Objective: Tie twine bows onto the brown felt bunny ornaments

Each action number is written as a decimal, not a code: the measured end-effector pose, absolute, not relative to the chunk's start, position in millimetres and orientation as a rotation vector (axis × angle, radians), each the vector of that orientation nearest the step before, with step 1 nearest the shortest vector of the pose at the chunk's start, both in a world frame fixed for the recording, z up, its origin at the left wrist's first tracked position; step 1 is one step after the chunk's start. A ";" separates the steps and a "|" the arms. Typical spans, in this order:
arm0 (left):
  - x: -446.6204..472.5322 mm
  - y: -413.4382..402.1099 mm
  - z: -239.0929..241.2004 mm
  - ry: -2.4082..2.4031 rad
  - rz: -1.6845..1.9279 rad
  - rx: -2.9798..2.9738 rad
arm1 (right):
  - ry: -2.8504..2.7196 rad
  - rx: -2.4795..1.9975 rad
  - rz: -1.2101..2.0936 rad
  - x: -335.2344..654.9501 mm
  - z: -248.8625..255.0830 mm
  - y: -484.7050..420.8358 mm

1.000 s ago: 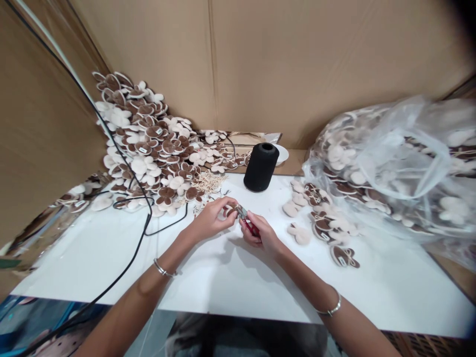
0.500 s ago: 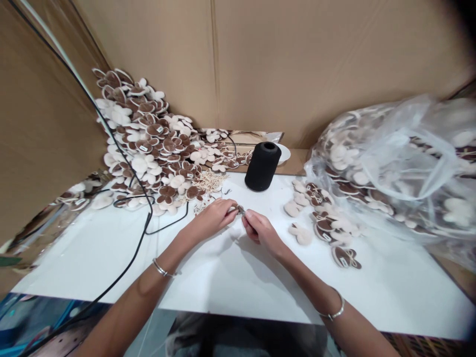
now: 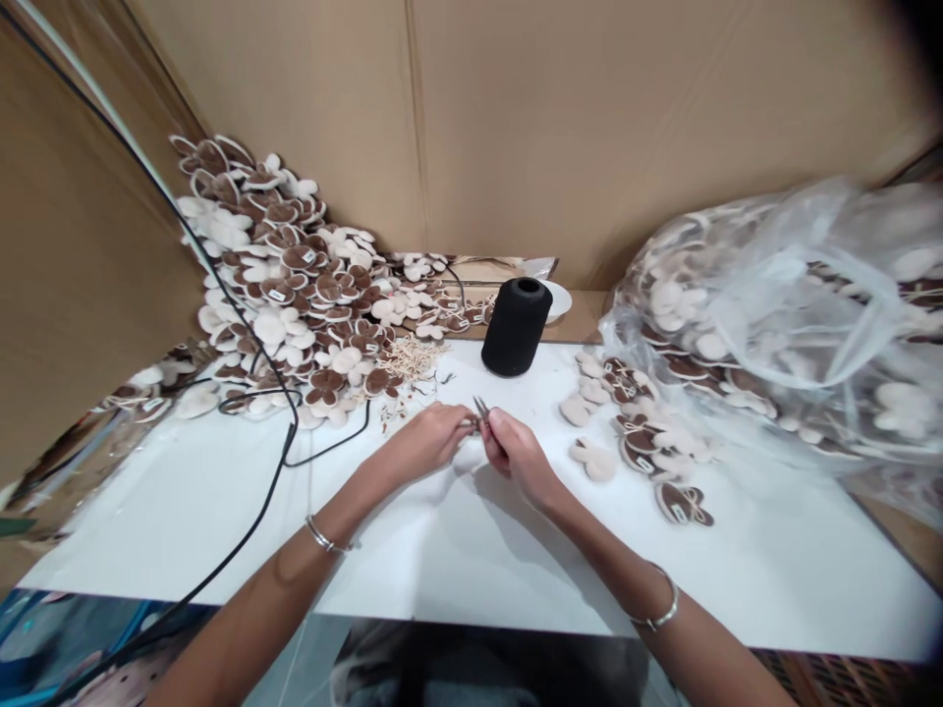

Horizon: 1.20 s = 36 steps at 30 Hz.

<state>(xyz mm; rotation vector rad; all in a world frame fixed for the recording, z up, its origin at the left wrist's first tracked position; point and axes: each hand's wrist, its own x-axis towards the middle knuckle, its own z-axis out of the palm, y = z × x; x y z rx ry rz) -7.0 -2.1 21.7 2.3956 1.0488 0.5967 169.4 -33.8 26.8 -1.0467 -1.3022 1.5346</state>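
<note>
Head camera: just in front of a black cylindrical thread spool (image 3: 517, 326), the right hand (image 3: 518, 454) grips small pointed metal snips (image 3: 480, 407); the left hand (image 3: 429, 442) is pinched closed beside them, its contents unclear.

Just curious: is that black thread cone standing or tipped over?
Upright: the black thread cone rests on its base, open core facing up.

I see bare tabletop (image 3: 457, 560) nr front edge: open. Cable (image 3: 251, 528) crosses L of left hand (image 3: 431, 440); thread cone (image 3: 516, 326) behind; loose pcs (image 3: 640, 442), bag (image 3: 796, 314) R of right hand (image 3: 520, 457).
</note>
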 end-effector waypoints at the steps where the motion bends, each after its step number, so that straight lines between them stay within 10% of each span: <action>1: -2.9 -3.6 18.6 1.013 0.567 2.393 | -1.269 -1.019 1.533 169.5 30.5 -34.0; 15: 2.3 -5.8 22.2 1.050 0.787 1.970 | -1.138 -1.126 1.450 184.5 5.5 -11.6; 36: -0.6 -0.6 16.5 1.115 0.959 1.822 | -2.153 -1.941 -0.107 223.2 2.0 9.4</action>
